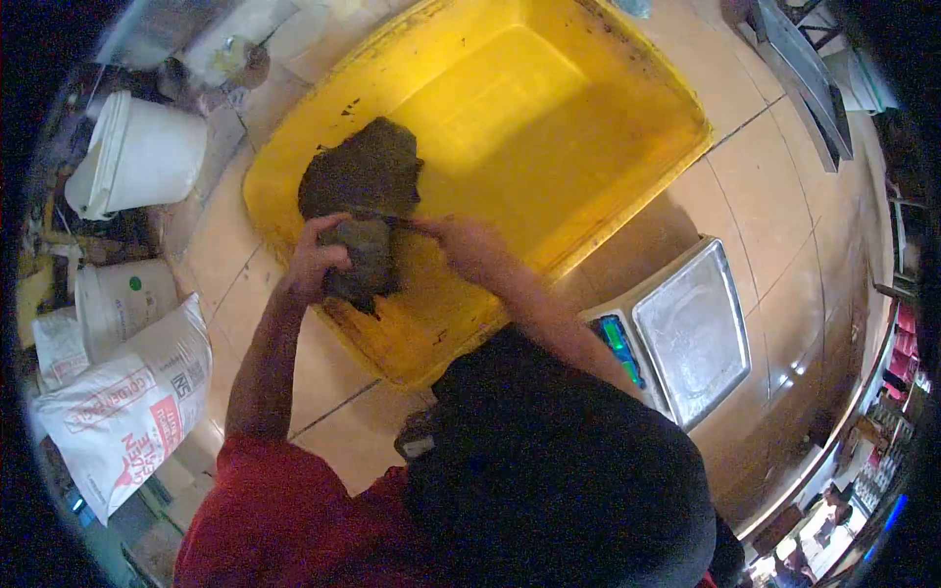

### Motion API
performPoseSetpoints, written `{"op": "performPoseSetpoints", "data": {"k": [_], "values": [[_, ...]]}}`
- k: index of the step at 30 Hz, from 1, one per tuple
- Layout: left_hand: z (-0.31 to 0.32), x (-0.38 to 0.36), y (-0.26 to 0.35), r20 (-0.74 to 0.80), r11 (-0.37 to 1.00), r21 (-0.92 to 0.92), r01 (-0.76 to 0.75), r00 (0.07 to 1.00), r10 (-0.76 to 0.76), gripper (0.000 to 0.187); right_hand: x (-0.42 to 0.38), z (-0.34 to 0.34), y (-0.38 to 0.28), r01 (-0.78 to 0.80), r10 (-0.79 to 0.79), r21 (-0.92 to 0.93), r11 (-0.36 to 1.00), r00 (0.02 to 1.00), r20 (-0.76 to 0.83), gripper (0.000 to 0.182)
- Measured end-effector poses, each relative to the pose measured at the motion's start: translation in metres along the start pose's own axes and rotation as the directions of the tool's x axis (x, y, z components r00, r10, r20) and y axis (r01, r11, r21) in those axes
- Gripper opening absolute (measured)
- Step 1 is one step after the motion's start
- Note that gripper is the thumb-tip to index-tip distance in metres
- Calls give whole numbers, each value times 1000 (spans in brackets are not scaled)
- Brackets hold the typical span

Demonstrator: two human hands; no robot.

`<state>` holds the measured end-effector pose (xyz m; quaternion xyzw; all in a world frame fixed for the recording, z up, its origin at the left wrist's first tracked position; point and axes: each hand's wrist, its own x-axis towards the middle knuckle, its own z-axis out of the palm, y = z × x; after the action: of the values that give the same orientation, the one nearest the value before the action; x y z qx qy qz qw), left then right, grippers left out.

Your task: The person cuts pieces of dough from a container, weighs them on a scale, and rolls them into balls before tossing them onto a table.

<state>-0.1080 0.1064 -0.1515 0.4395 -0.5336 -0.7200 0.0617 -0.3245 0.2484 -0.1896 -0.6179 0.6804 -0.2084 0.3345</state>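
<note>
A large dark, clay-like lump lies against the left side of the yellow tub. Nearer to me, a smaller dark piece of the same look rests at the tub's rim. My left hand is closed on this smaller piece, with fingers over its top and thumb at its side. My right hand is closed round the end of a thin dark blade-like tool, which reaches to the seam between the two pieces. Its exact kind is too blurred to tell.
Right of the tub stands a scale with a metal plate and lit green display. White buckets and a printed white sack stand at the left. A metal frame is at the upper right. A black shape hides the lower middle.
</note>
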Motion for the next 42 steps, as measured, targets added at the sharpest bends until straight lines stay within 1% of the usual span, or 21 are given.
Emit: {"op": "performPoseSetpoints", "data": {"k": [2, 3, 5, 6, 8, 9, 11, 14, 15, 17, 18, 20, 22, 23, 25, 29, 31, 35, 38, 40, 42], "values": [[5, -14, 10, -77, 994, -65, -86, 994, 81, 62, 20, 48, 7, -13, 7, 154, 988, 999, 39, 55], [17, -19, 26, -131, 993, -49, -109, 986, 101, 62, 24, 55, 3, -84, 55, 185, 979, 986, 159, 53], [15, -13, 44, -167, 983, 32, -180, 969, 182, 61, 29, 77, 7, 71, -88, 277, 958, 995, 50, 49], [0, -1, 51, -149, 969, 94, -229, 959, 241, 61, 28, 91, 12, 306, -260, 288, 907, 947, -187, 48], [7, 8, 77, -161, 939, 122, -323, 927, 340, 59, 21, 88, 12, 376, -330, 329, 866, 925, -188, 46], [22, 6, 96, -199, 929, 88, -360, 907, 371, 58, 14, 84, 11, 201, -241, 381, 902, 969, 58, 45], [37, 2, 131, -181, 918, 13, -396, 902, 391, 57, 3, 60, -2, -81, -140, 458, 885, 893, 428, 43], [47, 0, 173, -75, 893, -108, -437, 899, 431, 57, -12, 14, -23, -246, -218, 559, 792, 741, 635, 41], [53, -2, 189, -88, 856, -149, -494, 869, 487, 57, -15, -5, -27, -195, -264, 569, 799, 736, 623, 39], [83, -24, 231, -68, 766, -36, -642, 766, 639, 57, -33, -25, -17, -35, -280, 579, 814, 850, 446, 36], [101, -28, 244, -36, 738, 58, -672, 737, 675, 56, -43, -33, -12, 86, -262, 549, 831, 932, 252, 35], [145, -29, 267, 55, 630, 226, -743, 655, 753, 55, -89, -95, -17, 121, -115, 403, 907, 993, -40, 36], [189, -22, 275, 316, 396, 374, -839, 516, 796, 53, -143, -120, 14, 55, 61, 433, 900, 966, -250, 40], [212, -19, 277, 442, 251, 419, -872, 438, 783, 53, -173, -129, 29, 33, 146, 456, 889, 924, -353, 42], [270, -27, 274, 534, 371, 308, -876, 482, 695, 53, -243, -147, 50, -77, 401, 553, 830, 771, -494, 46], [371, -19, 229, 783, 247, 61, -967, 200, 589, 74, -372, -163, 48, -285, 822, 782, 555, 333, -462, 53], [422, -15, 197, 919, 476, 272, -837, 372, 130, 76, -417, -159, 36, -146, 891, 883, 446, 165, -423, 53], [513, -22, 83, 982, 522, 53, -851, -51, -182, 94, -462, -138, 45, 97, 851, 846, 524, -42, -523, 57], [545, -55, 93, 997, 251, -55, -966, -40, 68, 92, -474, -127, 48, 88, 858, 854, 512, -81, -506, 60], [569, -27, 118, 952, 766, -204, -610, 60, 301, 78, -476, -127, 46, 52, 873, 873, 484, -90, -479, 59], [550, -21, 161, 892, 690, -70, -721, 265, 367, 69, -470, -122, 48, 64, 865, 865, 498, -109, -490, 56]]}}
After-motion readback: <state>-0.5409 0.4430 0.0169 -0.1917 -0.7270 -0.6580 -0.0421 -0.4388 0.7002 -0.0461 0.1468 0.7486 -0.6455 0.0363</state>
